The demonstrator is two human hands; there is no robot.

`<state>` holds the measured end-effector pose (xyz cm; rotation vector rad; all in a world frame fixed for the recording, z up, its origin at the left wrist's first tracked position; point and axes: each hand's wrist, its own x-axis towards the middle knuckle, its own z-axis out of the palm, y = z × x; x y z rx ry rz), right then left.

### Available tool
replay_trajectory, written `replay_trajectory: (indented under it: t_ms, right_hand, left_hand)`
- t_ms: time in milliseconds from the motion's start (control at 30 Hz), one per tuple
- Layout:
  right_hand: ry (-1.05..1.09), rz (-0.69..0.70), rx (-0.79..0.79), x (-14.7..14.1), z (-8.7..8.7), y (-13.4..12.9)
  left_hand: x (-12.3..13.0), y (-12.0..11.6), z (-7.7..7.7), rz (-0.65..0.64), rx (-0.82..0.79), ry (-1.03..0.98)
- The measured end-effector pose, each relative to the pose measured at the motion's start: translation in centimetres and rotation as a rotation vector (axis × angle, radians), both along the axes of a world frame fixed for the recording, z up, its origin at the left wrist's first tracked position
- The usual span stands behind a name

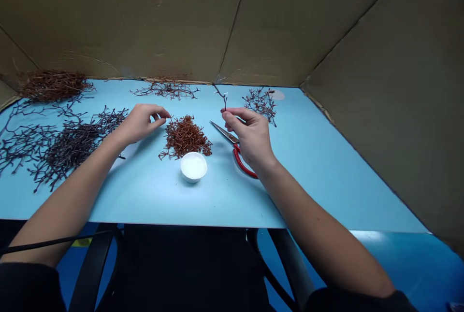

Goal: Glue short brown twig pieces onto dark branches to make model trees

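My right hand [252,133] pinches a thin dark branched twig [220,93] upright between thumb and fingers. White specks show on the twig's side tips. Under that hand lie scissors [232,139] with red handles, partly covered by it. My left hand [143,121] is at the left edge of a heap of short reddish-brown twig pieces [186,137]. Its thumb and index finger come together there; whether a piece is between them is too small to make out. Just in front of the heap stands a small white cup [194,167] with white contents.
Dark branched twigs [78,143] are piled at the left, partly behind my left forearm. A reddish-brown stack [54,85] lies at the back left, with loose twigs [168,89] at the back middle. More branched twigs [261,103] lie right of centre. Cardboard walls [174,22] enclose the light-blue table [326,177].
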<state>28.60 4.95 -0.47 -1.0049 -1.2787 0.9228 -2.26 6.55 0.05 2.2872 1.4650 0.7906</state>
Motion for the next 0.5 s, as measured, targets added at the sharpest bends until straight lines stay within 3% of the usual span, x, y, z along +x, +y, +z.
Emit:
replay_trajectory:
  t_ms: [167,500]
  right_hand:
    - [0.047,0.033,-0.02,-0.3,-1.0,-0.4]
    - [-0.044,0.052,0.033,-1.1,-1.3,-1.1]
  left_hand:
    - [0.2,0.2,-1.6,-0.061,-0.005,0.179]
    - [0.7,0.1,-1.9,-0.101,0.029,0.054]
